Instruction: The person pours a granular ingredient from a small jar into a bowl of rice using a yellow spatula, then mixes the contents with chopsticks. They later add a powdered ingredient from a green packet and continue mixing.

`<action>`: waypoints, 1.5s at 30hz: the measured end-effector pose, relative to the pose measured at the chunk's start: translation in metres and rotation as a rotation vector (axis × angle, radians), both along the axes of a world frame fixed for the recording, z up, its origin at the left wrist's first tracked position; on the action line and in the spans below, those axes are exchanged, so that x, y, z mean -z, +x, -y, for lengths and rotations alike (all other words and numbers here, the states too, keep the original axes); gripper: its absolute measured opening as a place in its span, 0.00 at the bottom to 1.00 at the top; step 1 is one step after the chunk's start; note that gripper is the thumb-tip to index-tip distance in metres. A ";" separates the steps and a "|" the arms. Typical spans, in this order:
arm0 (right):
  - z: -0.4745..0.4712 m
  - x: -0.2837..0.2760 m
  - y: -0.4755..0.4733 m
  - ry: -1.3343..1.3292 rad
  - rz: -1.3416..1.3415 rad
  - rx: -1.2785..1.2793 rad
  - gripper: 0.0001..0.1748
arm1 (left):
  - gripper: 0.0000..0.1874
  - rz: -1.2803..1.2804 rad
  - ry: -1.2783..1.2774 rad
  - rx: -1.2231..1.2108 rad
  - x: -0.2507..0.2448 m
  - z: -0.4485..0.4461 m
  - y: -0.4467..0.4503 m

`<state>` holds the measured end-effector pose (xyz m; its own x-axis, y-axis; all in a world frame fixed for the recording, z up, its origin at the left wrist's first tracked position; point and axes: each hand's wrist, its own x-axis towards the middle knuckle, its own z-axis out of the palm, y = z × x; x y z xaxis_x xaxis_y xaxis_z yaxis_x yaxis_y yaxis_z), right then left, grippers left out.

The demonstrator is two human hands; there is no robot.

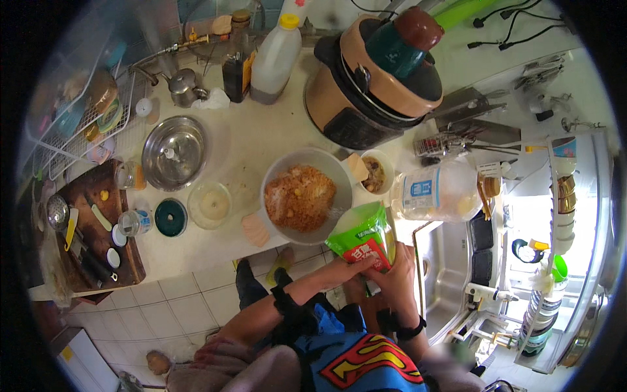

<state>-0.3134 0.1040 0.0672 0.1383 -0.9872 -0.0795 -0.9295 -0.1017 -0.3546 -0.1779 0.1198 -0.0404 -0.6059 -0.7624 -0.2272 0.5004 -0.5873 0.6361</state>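
Note:
Both my hands grip a green plastic bag [365, 232] with a red label panel, tilted towards a large bowl. My left hand [360, 267] is on its lower left side, my right hand [399, 279] on its lower right. White granules fall from the bag's mouth over the right side of the bowl [347, 198]. Inside the bowl lies an orange-brown crumbly mass [299, 201] with white patches. Wooden-looking handles [255, 230] stick out at the bowl's lower left and upper right. A small white bowl [387, 171] with a brownish mixture stands close by on the right.
A large clear plastic jug [441, 191] lies right, beside the steel sink [446, 274]. Behind stand a multicooker [362, 103] and a big plastic bottle [277, 59]. To the left are a steel basin [175, 153], a glass bowl [210, 206], jars and a wooden tray [132, 250] holding a knife.

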 end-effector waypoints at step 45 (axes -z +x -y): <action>-0.004 -0.009 0.047 0.024 0.028 -0.072 0.30 | 0.24 -0.093 0.138 0.025 0.013 -0.020 0.037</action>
